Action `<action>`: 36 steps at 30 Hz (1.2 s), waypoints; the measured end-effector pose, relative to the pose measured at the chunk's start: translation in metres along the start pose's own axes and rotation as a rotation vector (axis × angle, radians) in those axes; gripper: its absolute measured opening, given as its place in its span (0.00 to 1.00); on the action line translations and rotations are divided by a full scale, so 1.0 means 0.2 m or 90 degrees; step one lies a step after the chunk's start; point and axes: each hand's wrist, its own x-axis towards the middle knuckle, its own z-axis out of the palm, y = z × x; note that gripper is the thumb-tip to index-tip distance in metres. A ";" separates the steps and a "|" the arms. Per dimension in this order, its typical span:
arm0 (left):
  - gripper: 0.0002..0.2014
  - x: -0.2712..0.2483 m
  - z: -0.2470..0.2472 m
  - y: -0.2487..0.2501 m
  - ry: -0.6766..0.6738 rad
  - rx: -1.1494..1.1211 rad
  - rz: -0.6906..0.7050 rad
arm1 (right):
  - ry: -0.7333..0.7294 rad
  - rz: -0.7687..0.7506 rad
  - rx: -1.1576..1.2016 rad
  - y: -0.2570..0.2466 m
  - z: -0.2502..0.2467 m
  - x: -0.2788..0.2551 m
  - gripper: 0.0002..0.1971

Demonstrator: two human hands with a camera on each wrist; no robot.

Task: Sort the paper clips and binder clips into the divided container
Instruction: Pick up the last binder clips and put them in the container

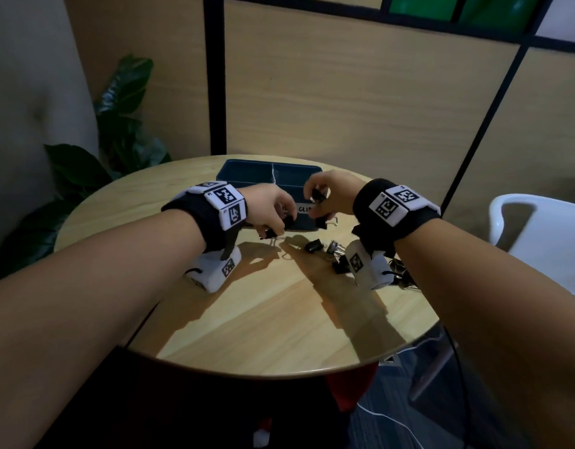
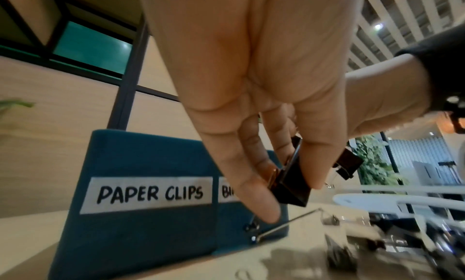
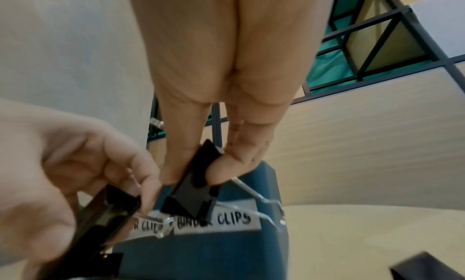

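Item: left hand (image 2: 251, 85). Grip closed in a pinch; thumb and fingers (image 2: 254, 200) curl round a black binder clip (image 2: 292, 185), held just above the worktop (image 1: 263, 319), its wire handles hanging below the fingertips. A second dark clip seems tucked further back in the same hand; how it is held cannot be told.

Item: right hand (image 3: 226, 75). Grip closed in a pinch; thumb on one side and fingertips (image 3: 226, 165) on the other clamp a second black binder clip (image 3: 193, 186), silver wire handles splayed out to the side. This clip hangs just in front of the container's near wall.

Item: divided container (image 1: 247, 171). Dark blue, rectangular, one partition down the middle. It stands directly beyond both grips, its near wall almost touching them. White labels on that wall read "PAPER CLIPS" (image 2: 148, 192) ahead of the left grip and "BINDER CLIPS" (image 3: 216, 220) beneath the right grip. Its contents cannot be made out.

Item: loose binder clips (image 1: 315, 245). Black, with silver handles, scattered on the worktop on the wearer's side of the right grip, some partly hidden under the right wrist.

Item: worktop. Round, light wood grain, carrying all of the above.

Item: white chair (image 1: 539, 228), well off to the right of the right grip.

Item: potted plant (image 1: 117, 124), beyond and left of the left grip.
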 end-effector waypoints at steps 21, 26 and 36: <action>0.24 0.42 -0.23 0.03 0.209 -0.042 0.032 | 0.193 0.085 0.115 0.04 -0.03 0.26 0.20; 0.13 0.27 -0.12 0.18 0.315 -0.008 0.138 | 0.249 0.156 0.118 0.15 -0.10 0.13 0.20; 0.42 0.19 0.28 0.33 -0.115 0.282 0.051 | -0.251 0.362 -0.254 0.51 -0.03 -0.14 0.41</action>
